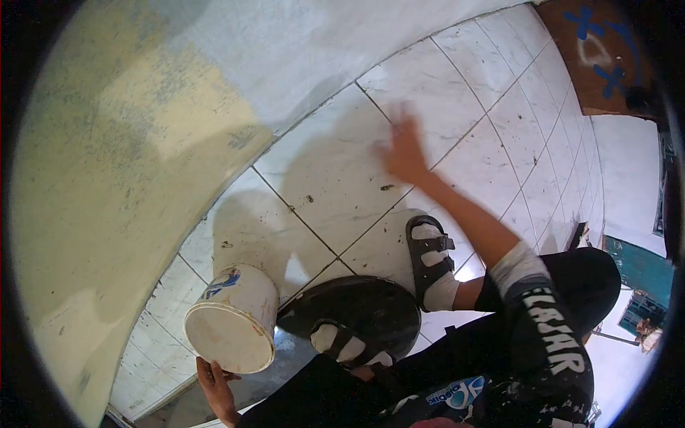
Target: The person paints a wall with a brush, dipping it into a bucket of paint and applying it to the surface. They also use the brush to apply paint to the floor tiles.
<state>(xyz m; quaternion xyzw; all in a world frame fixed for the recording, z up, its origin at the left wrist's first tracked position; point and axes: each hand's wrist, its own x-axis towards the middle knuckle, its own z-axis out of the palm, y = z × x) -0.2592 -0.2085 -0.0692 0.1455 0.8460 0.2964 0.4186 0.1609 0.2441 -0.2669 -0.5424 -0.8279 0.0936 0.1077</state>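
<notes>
My left hand is at the edge of a white plastic bucket, its fingers curled against the rim. The bucket's round pale face points toward me, and its side carries a blue print and smears. Out over the white floor tiles, my right hand is blurred by motion, with fingers stretched and thumb apart. Nothing shows in it. Beside the bucket lies a round black disc, with one of my sandalled feet overlapping it. My other foot stands on the tiles.
A yellow and pale grey wall runs along the tiled floor. Small dark bits of dirt dot the tiles. A brown board with blue marks stands at the far upper right. Farther right is a teal panel.
</notes>
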